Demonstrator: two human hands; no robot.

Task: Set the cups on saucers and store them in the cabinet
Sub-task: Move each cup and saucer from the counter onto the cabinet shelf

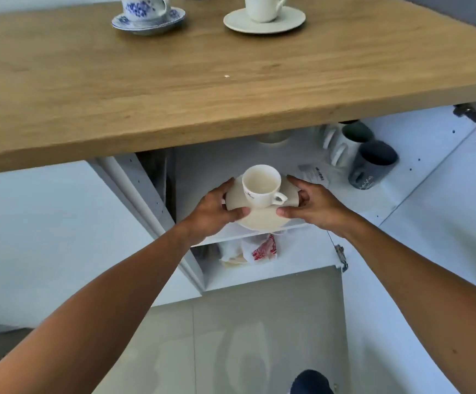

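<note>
Both hands hold one cream saucer (261, 220) with a cream cup (261, 186) standing upright on it, at the front edge of the upper shelf (353, 200) inside the open white cabinet (436, 177) under the wooden table (174, 89). The left hand (217, 207) grips the saucer's rim at 9 o'clock, thumb on top and the other fingers curled beneath. The right hand (313, 204) grips the rim at 3 o'clock, its fingers (283, 212) pinching the edge the same way. The cup's handle points toward 4 o'clock, close to the right thumb. Whether the saucer rests on the shelf or is held just above it, I cannot tell.

Farther back on the shelf, toward 2 o'clock from the cup, stand a dark grey mug (372, 164) and a white mug with a dark inside (350, 145), just beside each other. A paper label (313, 174) lies on the shelf near the right hand. On the lower shelf, at 6 o'clock below the saucer, sits a crumpled plastic bag with red print (259, 250).

On the table top, at 12 o'clock, a plain white cup on its saucer (264, 15) stands well apart from a blue-flowered cup on a matching saucer (147, 14) at 11 o'clock.
</note>
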